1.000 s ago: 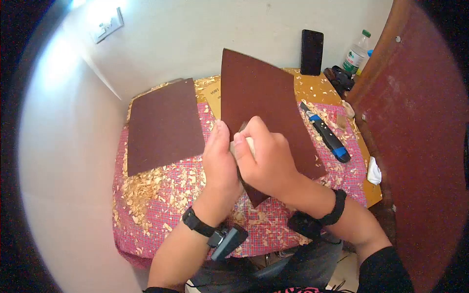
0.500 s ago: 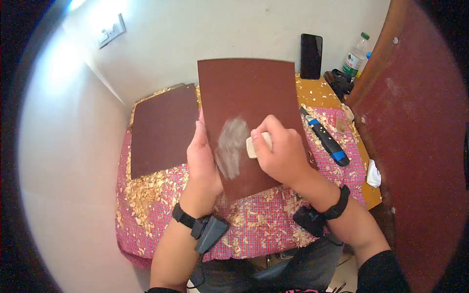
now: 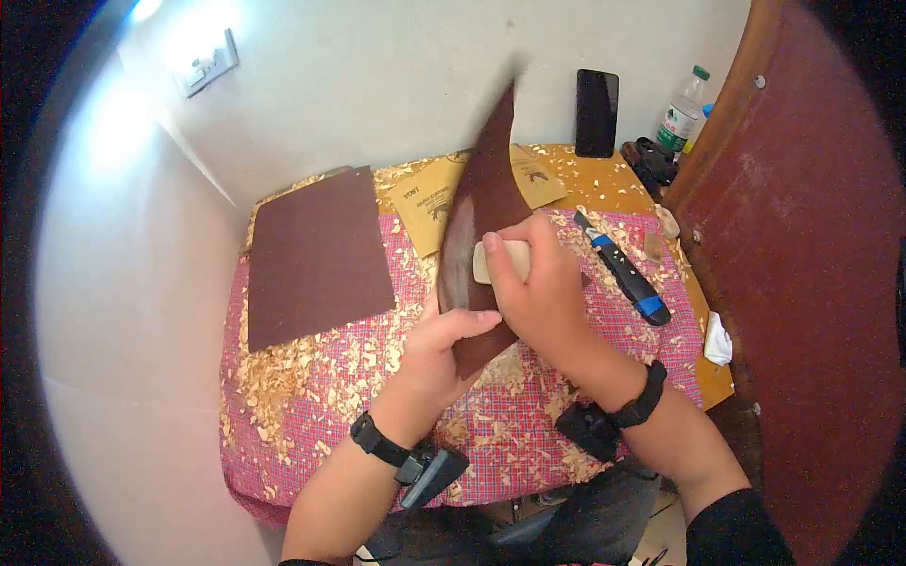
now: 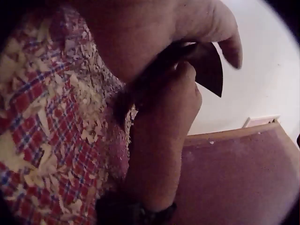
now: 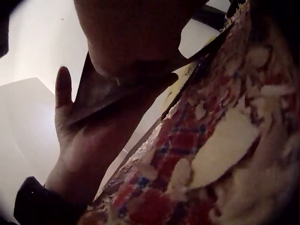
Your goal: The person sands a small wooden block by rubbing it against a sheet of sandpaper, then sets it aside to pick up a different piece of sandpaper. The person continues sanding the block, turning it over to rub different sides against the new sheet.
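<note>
A dark reddish-brown sandpaper sheet (image 3: pixel 493 174), bent lengthwise into a curve, is held up above the cloth. My left hand (image 3: pixel 436 351) grips its lower part, thumb across the front and fingers hidden behind. In my right hand (image 3: pixel 549 294) a small pale wooden block (image 3: pixel 483 268) with rounded corners is pinched between thumb and fingers, against the sheet's abrasive face. Pale dust (image 3: pixel 459 243) marks the sheet just left of the block. The left wrist view shows the sheet's dark corner (image 4: pixel 209 70) beyond the hands; the block is hidden there.
Another sandpaper sheet (image 3: pixel 319 259) lies at left. Behind are yellow-backed sheets (image 3: pixel 422 203). A blue-and-black utility knife (image 3: pixel 630 274) lies at right on the checked cloth (image 3: pixel 377 377), among wood shavings (image 3: pixel 269 382). A phone (image 3: pixel 596 113) leans on the wall near a bottle (image 3: pixel 678 121).
The sheet, flatter half a second ago, is now curved and narrow in view, uncovering yellow-backed sheets behind. My left thumb has come across its front. The block has stayed in my right hand.
</note>
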The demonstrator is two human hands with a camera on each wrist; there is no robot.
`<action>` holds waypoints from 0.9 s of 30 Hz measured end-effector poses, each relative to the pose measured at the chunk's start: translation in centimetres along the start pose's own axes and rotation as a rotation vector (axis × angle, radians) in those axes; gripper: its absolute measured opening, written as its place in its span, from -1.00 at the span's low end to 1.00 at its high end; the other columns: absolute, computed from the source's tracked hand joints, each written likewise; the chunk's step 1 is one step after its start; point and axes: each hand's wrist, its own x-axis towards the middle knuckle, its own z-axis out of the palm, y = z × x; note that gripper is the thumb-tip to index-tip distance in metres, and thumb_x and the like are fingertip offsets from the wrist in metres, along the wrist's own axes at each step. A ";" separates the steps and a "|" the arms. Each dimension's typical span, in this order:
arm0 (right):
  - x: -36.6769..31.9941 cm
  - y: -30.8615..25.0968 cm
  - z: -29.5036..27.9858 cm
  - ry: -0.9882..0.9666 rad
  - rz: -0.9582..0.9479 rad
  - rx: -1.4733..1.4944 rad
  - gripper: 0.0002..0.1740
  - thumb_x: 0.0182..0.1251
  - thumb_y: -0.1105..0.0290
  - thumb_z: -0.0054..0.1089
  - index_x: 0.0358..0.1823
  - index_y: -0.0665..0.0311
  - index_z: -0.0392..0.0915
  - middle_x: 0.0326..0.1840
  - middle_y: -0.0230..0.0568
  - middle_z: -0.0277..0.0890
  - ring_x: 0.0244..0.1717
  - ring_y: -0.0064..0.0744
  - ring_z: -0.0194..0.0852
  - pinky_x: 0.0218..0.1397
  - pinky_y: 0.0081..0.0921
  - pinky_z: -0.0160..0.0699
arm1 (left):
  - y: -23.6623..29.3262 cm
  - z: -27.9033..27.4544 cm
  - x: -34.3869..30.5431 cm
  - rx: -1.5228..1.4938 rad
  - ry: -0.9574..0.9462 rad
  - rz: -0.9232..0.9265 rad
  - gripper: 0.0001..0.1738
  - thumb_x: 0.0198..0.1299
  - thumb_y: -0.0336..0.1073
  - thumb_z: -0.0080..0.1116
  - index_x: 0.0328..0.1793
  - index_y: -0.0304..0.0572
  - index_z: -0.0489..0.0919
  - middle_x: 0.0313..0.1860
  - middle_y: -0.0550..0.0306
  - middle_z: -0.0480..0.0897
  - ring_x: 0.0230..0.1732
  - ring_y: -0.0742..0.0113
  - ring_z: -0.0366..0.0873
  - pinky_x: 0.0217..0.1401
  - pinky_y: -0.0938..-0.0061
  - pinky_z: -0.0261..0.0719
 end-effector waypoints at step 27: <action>-0.2 -0.4 0.7 -0.033 -0.018 0.146 -0.80 0.36 0.34 0.06 -0.33 0.35 0.43 -0.52 0.14 0.53 -0.43 0.19 0.59 -0.40 -0.08 0.50 | -1.4 -0.7 -0.6 0.284 0.112 0.074 -0.40 -0.03 -0.53 -0.08 0.26 -0.29 0.29 0.26 0.01 0.36 0.31 0.26 0.31 0.33 0.50 0.28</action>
